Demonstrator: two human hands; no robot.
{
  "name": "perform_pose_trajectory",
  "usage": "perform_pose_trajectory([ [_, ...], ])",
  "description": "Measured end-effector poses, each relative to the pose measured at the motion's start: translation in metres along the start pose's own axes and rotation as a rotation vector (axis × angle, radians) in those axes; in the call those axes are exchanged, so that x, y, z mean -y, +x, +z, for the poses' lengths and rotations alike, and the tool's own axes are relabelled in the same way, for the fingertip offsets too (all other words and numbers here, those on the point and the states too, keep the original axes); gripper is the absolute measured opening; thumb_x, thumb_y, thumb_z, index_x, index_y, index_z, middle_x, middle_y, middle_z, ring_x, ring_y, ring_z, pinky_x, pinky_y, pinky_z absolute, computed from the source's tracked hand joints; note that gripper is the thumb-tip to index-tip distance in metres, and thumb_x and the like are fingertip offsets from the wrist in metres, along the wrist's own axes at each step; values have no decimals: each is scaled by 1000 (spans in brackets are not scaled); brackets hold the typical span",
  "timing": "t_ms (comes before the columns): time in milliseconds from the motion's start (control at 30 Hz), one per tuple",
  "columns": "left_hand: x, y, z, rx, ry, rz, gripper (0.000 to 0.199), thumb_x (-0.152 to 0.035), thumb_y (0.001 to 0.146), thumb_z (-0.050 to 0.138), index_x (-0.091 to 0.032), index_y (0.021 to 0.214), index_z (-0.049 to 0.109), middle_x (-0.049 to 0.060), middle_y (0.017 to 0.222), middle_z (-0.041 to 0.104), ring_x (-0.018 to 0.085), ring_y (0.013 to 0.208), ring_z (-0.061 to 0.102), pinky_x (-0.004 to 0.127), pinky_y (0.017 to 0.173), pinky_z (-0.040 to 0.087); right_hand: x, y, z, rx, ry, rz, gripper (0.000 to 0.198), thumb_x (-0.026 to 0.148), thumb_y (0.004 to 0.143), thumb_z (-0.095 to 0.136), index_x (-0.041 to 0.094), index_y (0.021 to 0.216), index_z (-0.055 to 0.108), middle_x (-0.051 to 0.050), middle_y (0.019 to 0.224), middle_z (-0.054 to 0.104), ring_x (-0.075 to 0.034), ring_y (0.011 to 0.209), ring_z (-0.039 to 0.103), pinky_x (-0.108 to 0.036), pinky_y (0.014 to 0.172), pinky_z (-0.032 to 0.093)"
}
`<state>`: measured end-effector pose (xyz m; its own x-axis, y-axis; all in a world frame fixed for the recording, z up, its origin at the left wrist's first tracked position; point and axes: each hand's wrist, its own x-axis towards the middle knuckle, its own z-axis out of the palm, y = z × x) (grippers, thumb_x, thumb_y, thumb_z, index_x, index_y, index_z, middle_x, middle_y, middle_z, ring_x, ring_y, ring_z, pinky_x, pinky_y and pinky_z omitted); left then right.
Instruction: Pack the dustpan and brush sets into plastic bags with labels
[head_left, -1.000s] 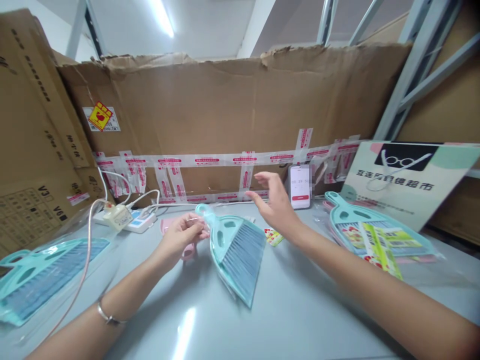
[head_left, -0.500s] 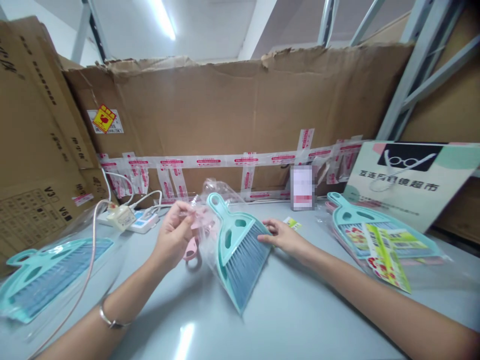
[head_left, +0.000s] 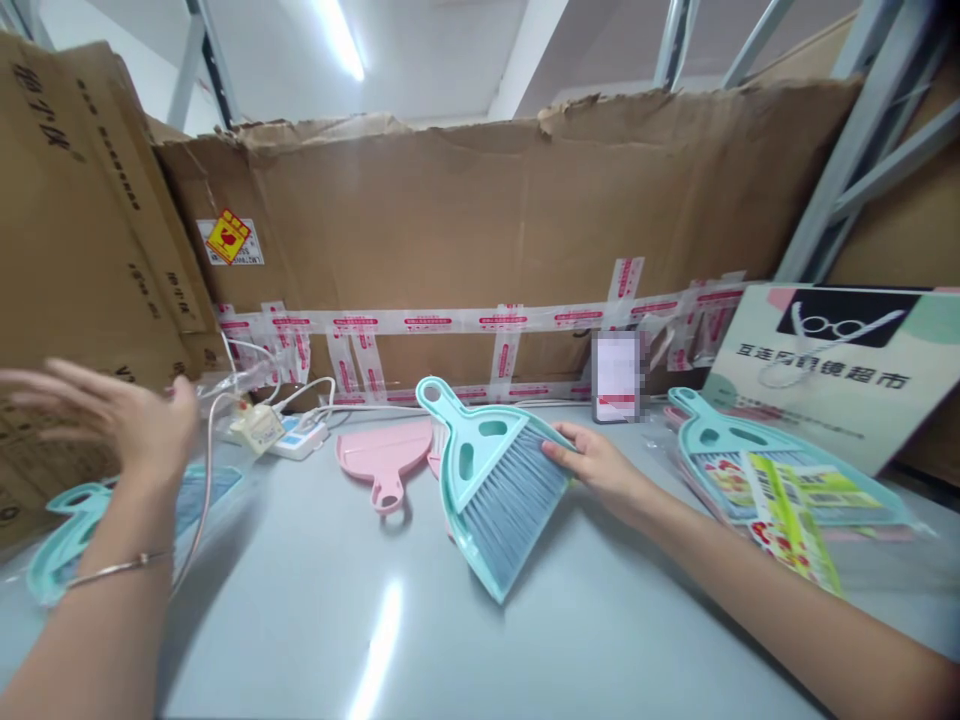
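Note:
My right hand (head_left: 596, 462) grips the bristle-side edge of a teal dustpan (head_left: 444, 485) with a matching brush (head_left: 517, 495) nested in it. The set is tilted over the table, handle up and to the left. Behind it lies a pink dustpan (head_left: 386, 450), handle toward me; another pink piece is mostly hidden by the teal set. At the far left my left hand (head_left: 124, 415) is raised with fingers spread, somewhat blurred. Crumpled clear plastic (head_left: 244, 378) is just right of it, apparently not in its fingers.
On the left another teal dustpan set (head_left: 64, 550) lies under a cable (head_left: 206, 500), near a power strip (head_left: 300, 438). Bagged dustpan sets (head_left: 720, 435) with bright labels lie at the right, before a printed bag (head_left: 825, 375). A phone (head_left: 616, 375) leans against the cardboard (head_left: 450, 220).
My left hand has let go of the clear plastic bag and swung far left, opening. The bag has come off the teal set and lies by the power strip. My right hand keeps its hold.

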<state>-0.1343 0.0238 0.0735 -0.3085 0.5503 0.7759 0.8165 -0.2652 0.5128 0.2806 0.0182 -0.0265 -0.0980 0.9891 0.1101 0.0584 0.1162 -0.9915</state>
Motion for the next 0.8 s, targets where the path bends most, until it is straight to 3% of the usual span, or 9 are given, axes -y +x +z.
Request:
perform_pose_trajectory([
  [67,-37,-21,16,-196,41,150,86,-38,79,56,-17,138,-3,9,149,-15,33,132,-22,52,104,-20,2,0,2,35,49,-6,48,54,58,70,16,85,56,0,74,60,-13,65,53,-27,62,41],
  [100,-54,-32,26,-101,-92,242,84,-37,78,57,-19,139,3,6,150,-12,29,133,-22,49,107,-17,3,1,4,54,72,-9,48,53,58,70,16,86,56,0,73,60,-13,64,54,-27,62,41],
  [167,-81,-53,48,296,-338,304,63,-39,81,53,-23,135,26,7,148,18,29,136,11,48,111,12,5,1,7,102,92,-25,47,53,60,70,17,87,56,0,74,60,-13,64,54,-27,62,41],
  [233,-95,-71,66,684,-613,272,53,-45,80,52,-22,127,41,11,133,46,27,115,49,41,95,43,8,0,12,179,58,-41,45,53,63,67,17,88,57,-2,77,60,-14,67,55,-28,64,42],
  [333,-98,-91,79,980,-1051,61,47,-42,77,59,-22,118,47,11,120,58,19,82,64,31,70,53,19,-5,22,214,-86,-111,42,52,69,61,18,92,55,-6,92,60,-19,83,56,-34,75,43],
  [467,-99,-97,72,819,-1159,29,37,-32,73,66,-21,106,53,10,118,60,21,90,63,32,79,51,46,-22,42,-133,-425,-556,36,40,75,59,24,105,50,-8,112,49,-22,108,45,-42,93,34],
  [533,-103,-95,66,751,-1105,88,35,-31,74,66,-20,105,53,10,116,61,24,99,61,36,85,49,61,-30,55,-113,-651,-731,30,37,73,62,25,99,54,-7,109,47,-23,107,43,-45,94,31],
  [633,-109,-91,58,644,-1001,235,30,-25,74,66,-19,102,55,9,109,64,26,109,56,40,92,45,78,-33,72,-19,-864,-729,25,33,72,64,23,94,57,-8,104,45,-24,102,44,-46,89,34],
  [800,-108,-88,55,554,-944,367,28,-17,76,64,-19,102,56,8,111,62,25,114,52,39,97,42,82,-22,87,12,-795,-711,26,25,70,64,21,95,55,-7,101,44,-22,100,45,-42,87,38],
])
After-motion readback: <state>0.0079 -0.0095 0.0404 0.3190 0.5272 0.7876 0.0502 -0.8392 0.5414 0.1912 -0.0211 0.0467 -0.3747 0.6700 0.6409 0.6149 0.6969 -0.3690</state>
